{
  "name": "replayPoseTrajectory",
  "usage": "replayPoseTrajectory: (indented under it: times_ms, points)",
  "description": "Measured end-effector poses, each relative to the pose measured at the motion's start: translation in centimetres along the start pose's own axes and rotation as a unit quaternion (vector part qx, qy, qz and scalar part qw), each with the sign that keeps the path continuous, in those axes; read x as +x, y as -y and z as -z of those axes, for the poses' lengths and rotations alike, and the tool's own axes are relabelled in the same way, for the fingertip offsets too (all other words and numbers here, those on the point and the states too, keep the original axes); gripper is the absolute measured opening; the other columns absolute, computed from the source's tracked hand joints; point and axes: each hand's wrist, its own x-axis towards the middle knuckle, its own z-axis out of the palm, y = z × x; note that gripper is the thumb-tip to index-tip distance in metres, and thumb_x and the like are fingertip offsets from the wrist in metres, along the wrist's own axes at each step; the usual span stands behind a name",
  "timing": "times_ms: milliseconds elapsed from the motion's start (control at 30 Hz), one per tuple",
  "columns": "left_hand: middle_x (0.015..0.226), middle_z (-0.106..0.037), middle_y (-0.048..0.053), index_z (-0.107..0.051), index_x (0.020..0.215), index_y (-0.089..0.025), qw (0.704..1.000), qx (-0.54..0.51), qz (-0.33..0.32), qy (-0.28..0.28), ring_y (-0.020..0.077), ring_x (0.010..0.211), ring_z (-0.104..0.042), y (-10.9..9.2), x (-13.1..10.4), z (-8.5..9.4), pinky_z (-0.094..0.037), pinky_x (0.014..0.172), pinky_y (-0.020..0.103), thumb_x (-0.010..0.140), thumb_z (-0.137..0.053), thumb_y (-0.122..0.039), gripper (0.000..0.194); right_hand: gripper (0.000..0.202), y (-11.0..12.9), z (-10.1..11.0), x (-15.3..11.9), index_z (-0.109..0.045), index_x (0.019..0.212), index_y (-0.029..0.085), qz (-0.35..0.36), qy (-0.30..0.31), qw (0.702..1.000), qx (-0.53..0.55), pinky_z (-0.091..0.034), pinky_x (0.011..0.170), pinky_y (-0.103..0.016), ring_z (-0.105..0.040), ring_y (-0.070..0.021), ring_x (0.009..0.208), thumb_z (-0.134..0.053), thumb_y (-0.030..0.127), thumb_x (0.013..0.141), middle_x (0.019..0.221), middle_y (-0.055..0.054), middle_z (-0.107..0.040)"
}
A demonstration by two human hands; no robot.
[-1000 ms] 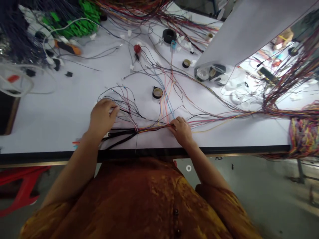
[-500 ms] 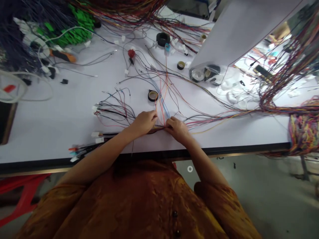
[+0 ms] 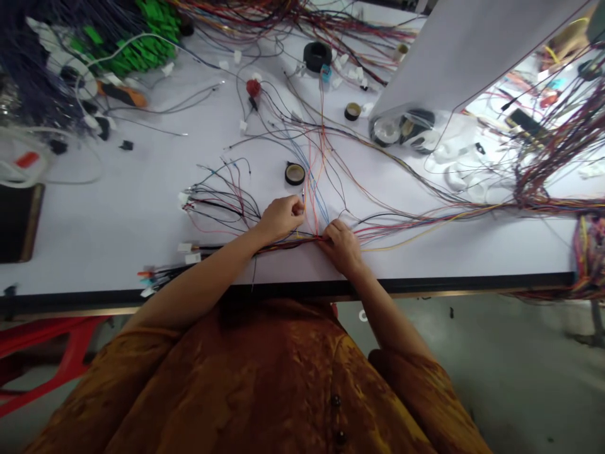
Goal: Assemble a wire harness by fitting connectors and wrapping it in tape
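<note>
My left hand (image 3: 282,217) is closed in a pinch on a thin wire (image 3: 303,195), whose metal-tipped end sticks up past the fingertips. Its colour is hard to make out. My right hand (image 3: 343,247) is closed round the wire bundle (image 3: 307,239), which runs along the near side of the table. Blue wires (image 3: 317,197) and red-orange ones fan upward from the bundle between my hands. Just beyond my left hand lies a roll of black tape (image 3: 295,174). Loose wire ends with a white connector (image 3: 183,200) spread to the left.
Left of my forearm lie white connectors (image 3: 193,258) on black cables. An orange-handled tool (image 3: 123,93), green-tagged cables (image 3: 146,47) and more tape rolls (image 3: 317,57) are farther back. A white post (image 3: 439,57) rises at right, with bagged tape (image 3: 401,129) at its foot.
The view has shifted slightly, moving the table's contents rightward. A different wire end now shows above my left fingertips; an orange-red one was there before. My right hand stays on the bundle.
</note>
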Motion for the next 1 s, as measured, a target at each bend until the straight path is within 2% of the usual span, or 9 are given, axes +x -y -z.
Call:
replayPoseTrajectory:
  times_ms: [67, 200, 333, 400, 467, 600, 633, 833, 1000]
  points:
    - [0.069, -0.061, 0.000, -0.059, 0.076, -0.017, 0.993, -0.114, 0.024, -0.007, 0.0125, 0.063, -0.055, -0.1, 0.4, 0.4, -0.044, 0.065, 0.026, 0.066, -0.060, -0.017, 0.010, 0.010, 0.0, 0.1, 0.1, -0.060, 0.080, 0.020, 0.002, 0.006, 1.000, -0.009, -0.034, 0.064, -0.029, -0.054, -0.0197, 0.083, -0.062, 0.024, 0.089, 0.091, -0.005, -0.058]
    - [0.062, -0.053, -0.003, -0.052, 0.079, -0.019, 0.929, -0.341, 0.131, -0.055, 0.0106, 0.057, -0.054, -0.1, 1.5, 3.2, -0.045, 0.061, 0.024, 0.070, -0.055, -0.016, 0.010, 0.011, 0.1, 0.1, 0.2, -0.060, 0.080, 0.020, -0.013, 0.013, 1.000, -0.010, -0.034, 0.063, -0.029, -0.055, -0.0199, 0.084, -0.062, 0.026, 0.089, 0.092, -0.006, -0.059]
    - [0.083, -0.058, 0.000, -0.052, 0.097, -0.021, 0.944, -0.208, 0.058, -0.251, 0.0129, 0.080, -0.060, -0.2, 1.1, 6.6, -0.049, 0.070, 0.026, 0.074, -0.066, -0.017, 0.027, 0.011, 0.1, 0.4, 0.1, -0.065, 0.098, 0.020, -0.002, 0.017, 1.000, -0.005, -0.039, 0.070, -0.030, -0.056, -0.0220, 0.091, -0.062, 0.025, 0.088, 0.098, -0.007, -0.060]
    - [0.097, -0.060, 0.002, -0.052, 0.105, -0.021, 0.949, -0.123, 0.005, -0.292, 0.0150, 0.095, -0.059, -0.8, -0.1, 7.1, -0.050, 0.077, 0.029, 0.077, -0.070, -0.019, 0.033, 0.025, 0.1, 0.6, 0.1, -0.064, 0.113, 0.020, 0.007, 0.022, 1.000, -0.003, -0.041, 0.074, -0.030, -0.056, -0.0228, 0.094, -0.061, 0.024, 0.088, 0.102, -0.008, -0.059]
    - [0.100, -0.061, 0.003, -0.053, 0.106, -0.021, 0.962, -0.100, -0.024, -0.255, 0.0162, 0.096, -0.060, -1.5, -1.5, 6.3, -0.051, 0.078, 0.030, 0.083, -0.066, -0.025, 0.027, 0.031, 0.1, 0.7, 0.0, -0.063, 0.120, 0.022, 0.019, 0.028, 0.999, -0.003, -0.042, 0.076, -0.030, -0.056, -0.0229, 0.094, -0.059, 0.024, 0.089, 0.102, -0.008, -0.059]
    - [0.086, -0.065, 0.003, -0.056, 0.093, -0.018, 0.992, -0.125, 0.021, 0.016, 0.0136, 0.069, -0.063, -2.0, -2.6, 2.3, -0.050, 0.061, 0.027, 0.084, -0.064, -0.029, 0.017, 0.025, -0.1, 0.3, -0.3, -0.067, 0.114, 0.022, 0.016, 0.019, 1.000, 0.004, -0.042, 0.075, -0.029, -0.057, -0.0217, 0.092, -0.056, 0.027, 0.092, 0.099, -0.008, -0.058]
    - [0.088, -0.066, 0.004, -0.055, 0.092, -0.017, 0.990, -0.121, 0.049, 0.050, 0.0129, 0.066, -0.063, -1.9, -2.5, 1.3, -0.050, 0.058, 0.026, 0.082, -0.066, -0.028, 0.019, 0.022, -0.2, 0.2, -0.3, -0.067, 0.110, 0.021, 0.012, 0.011, 1.000, 0.007, -0.042, 0.075, -0.029, -0.057, -0.0216, 0.092, -0.057, 0.028, 0.092, 0.099, -0.007, -0.058]
    - [0.109, -0.063, 0.010, -0.043, 0.116, -0.016, 0.965, -0.229, 0.120, -0.042, 0.0070, 0.061, -0.061, -1.3, -1.1, -1.1, -0.045, 0.049, 0.019, 0.083, -0.063, -0.019, 0.039, 0.027, -0.4, -0.3, -0.5, -0.066, 0.115, 0.018, 0.011, -0.019, 1.000, 0.021, -0.044, 0.079, -0.030, -0.057, -0.0214, 0.091, -0.060, 0.025, 0.090, 0.098, -0.008, -0.060]
    - [0.077, -0.060, -0.002, -0.055, 0.110, -0.013, 0.975, -0.154, 0.130, -0.097, 0.0082, 0.054, -0.051, -0.7, 1.0, -1.1, -0.041, 0.053, 0.022, 0.078, -0.066, -0.023, 0.035, 0.038, -0.5, -0.3, -0.5, -0.063, 0.130, 0.023, 0.037, -0.003, 0.999, -0.011, -0.044, 0.077, -0.031, -0.055, -0.0215, 0.091, -0.055, 0.025, 0.093, 0.097, -0.008, -0.058]
